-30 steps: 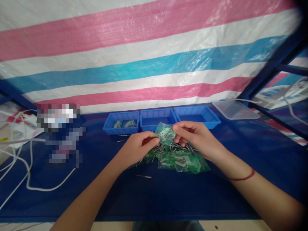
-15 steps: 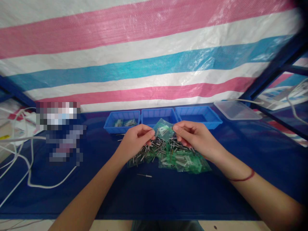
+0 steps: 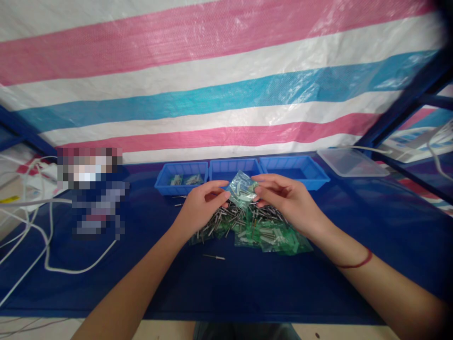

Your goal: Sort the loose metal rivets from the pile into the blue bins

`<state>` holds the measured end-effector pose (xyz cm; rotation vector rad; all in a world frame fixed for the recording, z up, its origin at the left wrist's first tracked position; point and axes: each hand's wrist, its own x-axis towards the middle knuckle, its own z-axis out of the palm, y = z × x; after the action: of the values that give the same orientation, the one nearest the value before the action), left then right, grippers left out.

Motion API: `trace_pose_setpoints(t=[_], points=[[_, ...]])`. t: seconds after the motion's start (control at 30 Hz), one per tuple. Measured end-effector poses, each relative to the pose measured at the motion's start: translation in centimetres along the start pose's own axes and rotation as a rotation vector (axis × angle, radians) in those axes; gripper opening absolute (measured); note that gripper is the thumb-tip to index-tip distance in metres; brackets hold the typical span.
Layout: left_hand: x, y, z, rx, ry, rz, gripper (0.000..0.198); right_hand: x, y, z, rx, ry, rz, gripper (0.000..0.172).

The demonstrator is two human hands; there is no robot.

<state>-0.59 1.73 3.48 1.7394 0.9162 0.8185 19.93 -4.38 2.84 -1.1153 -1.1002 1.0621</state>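
Observation:
A small clear green-tinted bag (image 3: 242, 190) with metal rivets inside hangs between my two hands, above the pile. My left hand (image 3: 208, 200) pinches its left corner with thumb and fingers. On the other side, my right hand (image 3: 279, 196) grips the right corner. Beneath them lies a heap of loose rivets (image 3: 231, 218), partly hidden by my hands. Several filled green bags (image 3: 272, 236) lie at the heap's front right. One single rivet (image 3: 214, 257) rests apart on the blue table (image 3: 247, 293), nearer to me.
Three blue bins stand in a row behind the heap; the left bin (image 3: 164, 184) holds filled bags. A translucent lid (image 3: 354, 163) lies at the back right. White cables (image 3: 51, 236) and blurred items are at the left. A striped sheet (image 3: 212, 99) hangs behind.
The held bag has tilted and risen slightly between my hands, its surface now more creased. My right fingers have shifted and lie further along its upper right edge.

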Motion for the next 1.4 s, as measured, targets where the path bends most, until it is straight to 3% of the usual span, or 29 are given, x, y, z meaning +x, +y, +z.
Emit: trace_pose_setpoints(t=[0.17,0.3,0.37,0.5,0.6,0.67,0.77,0.87,0.97,1.03,1.2,1.3,1.4], points=[[-0.1,0.1,0.4,0.08,-0.015,0.009,0.019,-0.2,0.2,0.0,-0.047,0.025,-0.059,0.026],[0.1,0.5,-0.1,0.116,0.024,0.017,0.019,-0.3,-0.2,0.2,-0.081,0.007,-0.065,0.033],[0.4,0.5,-1.2,0.159,0.113,0.046,0.021,-0.3,-0.4,0.1,-0.107,0.013,-0.073,0.033],[1.4,0.0,-4.4,0.349,0.397,0.133,0.029,-0.1,-0.4,-0.3,-0.206,0.028,-0.092,0.025],[1.9,-0.6,-6.4,0.554,0.482,0.098,0.036,-0.2,-0.3,-0.4,-0.292,-0.012,-0.091,0.021],[2.0,-0.9,-7.0,0.762,0.487,0.034,0.037,-0.4,-0.4,-0.5,-0.406,-0.091,-0.133,0.017],[1.7,-1.0,-6.8,1.096,0.544,-0.037,0.038,-0.8,-1.0,-0.6,-0.696,-0.367,-0.302,0.015],[1.3,-0.5,-6.0,1.195,0.603,-0.009,0.038,-1.4,-1.6,-0.5,-0.959,-0.632,-0.474,0.021],[1.0,0.1,-5.2,1.154,0.599,0.064,0.034,-2.0,-1.5,0.0,-1.103,-0.734,-0.55,0.033],[0.9,0.3,-4.8,1.117,0.57,0.128,0.029,-2.3,-1.1,0.6,-1.17,-0.736,-0.588,0.029],[0.6,0.4,-3.7,1.031,0.475,0.233,0.019,-3.0,0.1,1.7,-1.282,-0.657,-0.716,0.008],[0.4,0.7,-3.2,0.967,0.443,0.278,0.017,-3.1,0.2,2.0,-1.278,-0.588,-0.758,0.009],[0.2,1.0,-2.8,0.892,0.389,0.332,0.017,-2.9,-0.2,2.0,-1.143,-0.498,-0.704,0.008]])
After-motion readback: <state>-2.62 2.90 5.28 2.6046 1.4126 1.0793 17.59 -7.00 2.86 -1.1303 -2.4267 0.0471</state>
